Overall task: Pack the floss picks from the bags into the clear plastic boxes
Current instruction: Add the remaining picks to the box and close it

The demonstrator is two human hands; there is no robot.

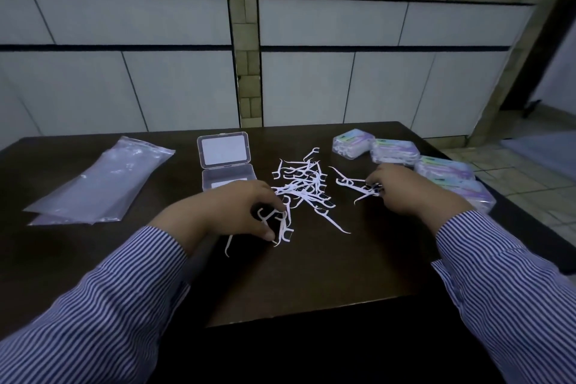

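- Loose white floss picks (304, 185) lie tangled at the centre of the dark tabletop (311, 274), tipped out and not yet boxed.
- My left hand (232, 212) has its grip curled round a small bunch of picks (277, 224) at the 7 o'clock edge of the heap; one stray pick (228, 247) lies just beside the thumb.
- My right hand (402, 188) pinches a few more picks (363, 187) at the 3 o'clock side, fingers bent down onto them.
- I judge the step in hand to be gathering: both hands collect picks into bundles before loading.
- The next move, as I read it, calls for lining the bunches up head to head so they lie flat, then carrying them toward 11 o'clock to the open box.
- The clear plastic box (227, 179) stands open at 11 o'clock from the heap, its lid (223, 149) tipped back; the tray looks empty, though my left hand hides its near edge.
- Four filled boxes (394, 150) run in a row from 1 o'clock toward 3 o'clock, lids closed, with picks and coloured labels showing through them.
- Flat clear bags (99, 181) lie stacked at 9 o'clock, well apart from the heap; they look emptied.
- Striped shirt sleeves (93, 305) frame the scene; tiled cabinets (124, 56) stand behind.
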